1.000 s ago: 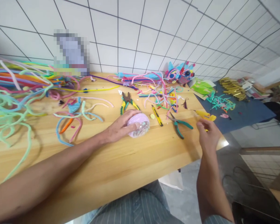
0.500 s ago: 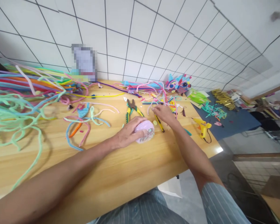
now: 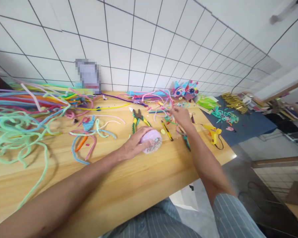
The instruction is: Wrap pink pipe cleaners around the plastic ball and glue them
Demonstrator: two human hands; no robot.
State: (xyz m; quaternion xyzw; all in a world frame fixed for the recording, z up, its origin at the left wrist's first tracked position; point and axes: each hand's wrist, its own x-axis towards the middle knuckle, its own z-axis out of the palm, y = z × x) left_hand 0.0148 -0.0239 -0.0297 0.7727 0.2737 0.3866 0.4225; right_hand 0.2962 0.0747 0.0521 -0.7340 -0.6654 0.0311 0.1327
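Note:
My left hand (image 3: 136,142) is closed around a round lilac piece (image 3: 151,136) with a whitish, patterned face, held at the tabletop. Farther right, my right hand (image 3: 181,116) reaches over a loose heap of pink and blue pipe cleaners (image 3: 161,99). Its fingertips are drawn together beside a pink strand; whatever they pinch is too small to make out. Pliers with green-yellow handles (image 3: 138,119) lie splayed behind my left hand. Between the hands rests a yellow utility knife (image 3: 167,131). Partly under my right forearm are teal-handled pliers (image 3: 186,141).
Tangled green pipe cleaners (image 3: 17,135) and a colourful bundle (image 3: 32,102) cover the left side. A blue figure with trailing strands (image 3: 88,124) lies nearer. A yellow glue gun (image 3: 214,135) sits at the right edge. Pipe-cleaner masks (image 3: 186,90) lean by the tiled wall (image 3: 119,49).
My right hand has moved away from the utility knife, rightward and toward the pink strands, uncovering the teal-handled pliers. My left hand keeps hold of the lilac piece. The view has shifted slightly.

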